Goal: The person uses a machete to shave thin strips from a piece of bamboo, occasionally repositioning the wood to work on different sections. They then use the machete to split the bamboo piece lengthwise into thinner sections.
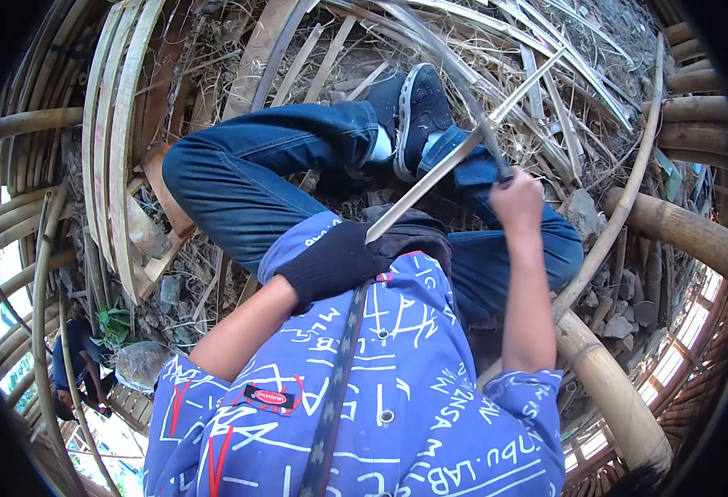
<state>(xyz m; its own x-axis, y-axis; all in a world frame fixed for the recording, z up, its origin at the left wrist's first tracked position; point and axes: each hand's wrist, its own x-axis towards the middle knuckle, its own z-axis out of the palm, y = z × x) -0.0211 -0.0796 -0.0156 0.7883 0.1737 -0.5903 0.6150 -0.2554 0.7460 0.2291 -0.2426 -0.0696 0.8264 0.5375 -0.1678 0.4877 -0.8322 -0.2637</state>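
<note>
My left hand (335,263), in a black glove, is closed round the lower end of a pale split bamboo strip (430,180) near my waist. The strip slants up and to the right. My bare right hand (516,201) grips the dark handle of a long curved blade (455,70) above my bent knee. The blade crosses the strip near its middle; whether it cuts into the strip cannot be made out.
Long bamboo strips (119,124) lie at the upper left, with more strips and shavings on the ground ahead. Thick bamboo poles (612,389) stand at the right. Rubble (616,323) lies beside my knee. Another person (82,364) is at the lower left.
</note>
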